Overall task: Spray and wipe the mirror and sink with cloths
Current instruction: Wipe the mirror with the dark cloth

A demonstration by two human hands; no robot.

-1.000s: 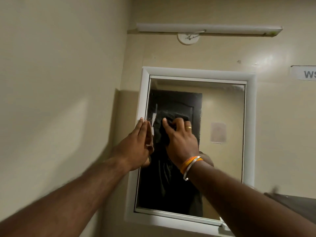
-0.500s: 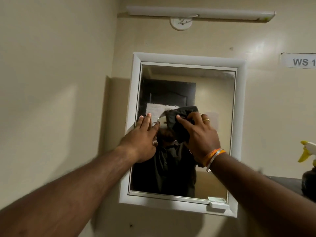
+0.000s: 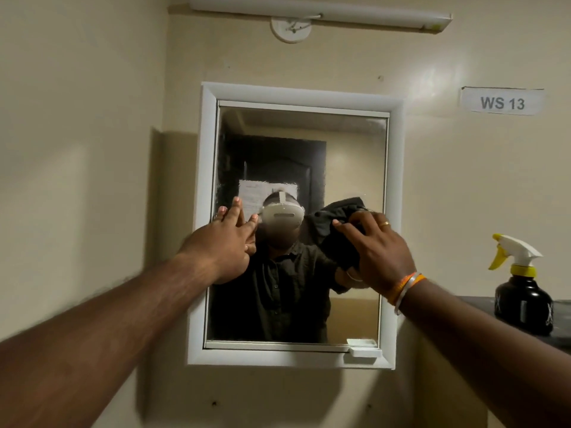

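Our right hand is pressing a crumpled dark cloth against the mirror. Our left hand is lying flat, fingers straight, seemingly touching the glass by its white frame on the beige wall.

the one head view looked forward and slightly upward from close range at the wall mirror, both forearms reaching in from the near edge.

washroom | framed wall mirror; tube light above; "WS 13" label
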